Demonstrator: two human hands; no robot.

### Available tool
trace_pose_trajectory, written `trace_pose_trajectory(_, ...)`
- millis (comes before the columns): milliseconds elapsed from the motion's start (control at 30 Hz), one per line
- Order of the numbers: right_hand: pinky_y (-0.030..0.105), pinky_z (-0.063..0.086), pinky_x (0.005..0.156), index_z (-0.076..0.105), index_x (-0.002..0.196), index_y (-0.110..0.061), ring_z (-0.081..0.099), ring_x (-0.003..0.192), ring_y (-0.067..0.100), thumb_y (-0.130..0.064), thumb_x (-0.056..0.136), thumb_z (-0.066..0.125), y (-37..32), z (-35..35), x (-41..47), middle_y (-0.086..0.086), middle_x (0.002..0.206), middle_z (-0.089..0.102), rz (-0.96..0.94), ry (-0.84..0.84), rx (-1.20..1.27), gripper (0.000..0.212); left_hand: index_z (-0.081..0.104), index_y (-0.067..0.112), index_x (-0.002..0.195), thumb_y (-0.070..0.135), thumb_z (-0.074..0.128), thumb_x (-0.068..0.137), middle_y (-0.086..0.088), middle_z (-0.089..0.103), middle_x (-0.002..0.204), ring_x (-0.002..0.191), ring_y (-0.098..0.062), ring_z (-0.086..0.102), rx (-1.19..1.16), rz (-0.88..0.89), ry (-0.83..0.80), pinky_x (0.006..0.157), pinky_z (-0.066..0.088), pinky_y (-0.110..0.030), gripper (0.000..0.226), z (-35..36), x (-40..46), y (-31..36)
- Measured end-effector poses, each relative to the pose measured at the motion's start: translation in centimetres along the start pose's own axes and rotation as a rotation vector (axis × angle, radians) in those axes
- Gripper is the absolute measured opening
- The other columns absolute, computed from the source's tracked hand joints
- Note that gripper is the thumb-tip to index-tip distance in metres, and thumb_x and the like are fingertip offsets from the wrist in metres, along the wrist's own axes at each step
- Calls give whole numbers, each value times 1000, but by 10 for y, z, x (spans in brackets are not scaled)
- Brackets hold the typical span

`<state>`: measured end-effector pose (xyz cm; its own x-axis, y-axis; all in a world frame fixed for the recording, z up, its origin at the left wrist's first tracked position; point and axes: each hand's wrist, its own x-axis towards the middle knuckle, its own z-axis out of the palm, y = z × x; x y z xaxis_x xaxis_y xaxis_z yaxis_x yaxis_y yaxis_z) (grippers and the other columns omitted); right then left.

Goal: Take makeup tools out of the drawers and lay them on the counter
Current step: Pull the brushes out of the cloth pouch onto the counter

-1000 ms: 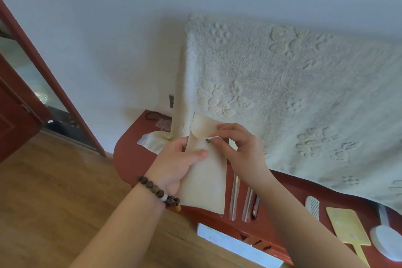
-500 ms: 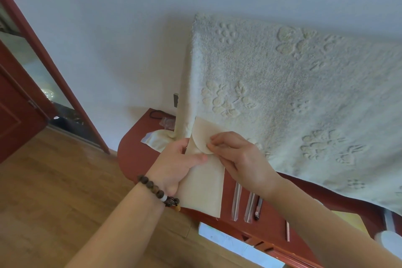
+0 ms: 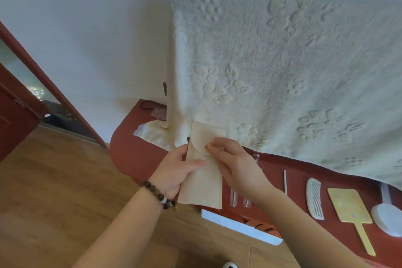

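Note:
A beige cloth pouch with a rounded flap is held upright over the red counter. My left hand grips its left edge, thumb across the front. My right hand presses fingertips on the folded-down flap. On the counter to the right lie a thin stick, a white comb, a yellow hand mirror and a white round brush. Clear tubes lie partly hidden behind the pouch and my right wrist.
A cream embossed towel hangs over the back of the counter. An open drawer sticks out below the counter's front edge. A red door frame stands at the left above wooden floor.
My right hand has folded the pouch's flap down and now presses it flat. The view has swung, bringing the comb, mirror and brush back into sight.

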<state>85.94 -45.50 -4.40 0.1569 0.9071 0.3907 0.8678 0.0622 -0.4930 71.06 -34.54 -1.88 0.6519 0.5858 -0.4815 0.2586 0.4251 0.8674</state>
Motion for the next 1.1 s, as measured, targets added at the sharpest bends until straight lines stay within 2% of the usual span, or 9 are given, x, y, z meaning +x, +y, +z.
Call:
trace_pose_trajectory(133,17,37,95,37,145,-25,42,118,2,-24,92,60,2,12,-25,-8,138,38,598,-64,249,58,60,20,118,-3,65,83,-6,71,110,99,-27,69,60,-90,57,87,55,-52,42,-3,30,-32)
trace_pose_trajectory(200,18,40,85,30,147,-25,52,97,0,-30,88,65,8,24,-31,-7,128,49,892,-121,413,69,56,15,121,-3,68,81,-7,68,112,100,-28,68,41,-139,90,88,54,-54,46,1,47,-48)
trace_pose_trajectory(267,22,50,73,38,143,-25,59,84,3,-26,83,70,16,41,-34,-8,107,62,1014,-141,515,68,54,12,117,-1,70,81,-7,67,111,99,-27,67,62,-171,101,87,54,-55,42,6,61,-63)
trace_pose_trajectory(433,14,39,59,54,129,-23,55,73,6,-8,80,68,33,69,-36,-6,90,63,1136,-21,464,53,61,15,111,15,73,80,2,68,102,92,-15,64,516,-41,196,80,53,-32,34,14,86,-87)
trace_pose_trajectory(533,10,37,56,60,120,-19,55,71,7,-1,81,60,35,80,-33,-7,86,62,1184,18,443,43,60,13,118,14,68,82,-1,68,106,95,-18,63,650,7,242,84,52,-32,37,12,89,-91)
trace_pose_trajectory(700,7,35,54,54,130,-18,54,81,5,-3,87,52,34,86,-32,-2,117,64,1217,7,471,46,45,20,140,12,58,90,3,56,135,123,-15,54,601,28,120,100,44,-29,52,9,86,-91)
trace_pose_trajectory(867,8,41,45,45,139,-21,58,80,1,-12,90,50,32,85,-36,-3,129,59,1189,-98,493,50,40,26,143,14,56,91,7,50,141,130,-15,46,695,71,53,96,37,-23,56,6,83,-85)
trace_pose_trajectory(967,8,43,67,49,137,-22,60,103,11,-14,90,50,27,75,-40,-4,130,59,1166,-107,497,47,43,22,140,15,57,91,3,52,138,126,-17,49,699,92,80,90,37,-23,52,5,80,-80)
trace_pose_trajectory(1100,25,43,96,50,135,-20,52,122,16,-17,93,52,22,60,-55,0,133,57,1156,-54,413,42,43,22,139,19,57,92,3,51,139,128,-16,47,766,176,63,95,39,-25,50,3,71,-80)
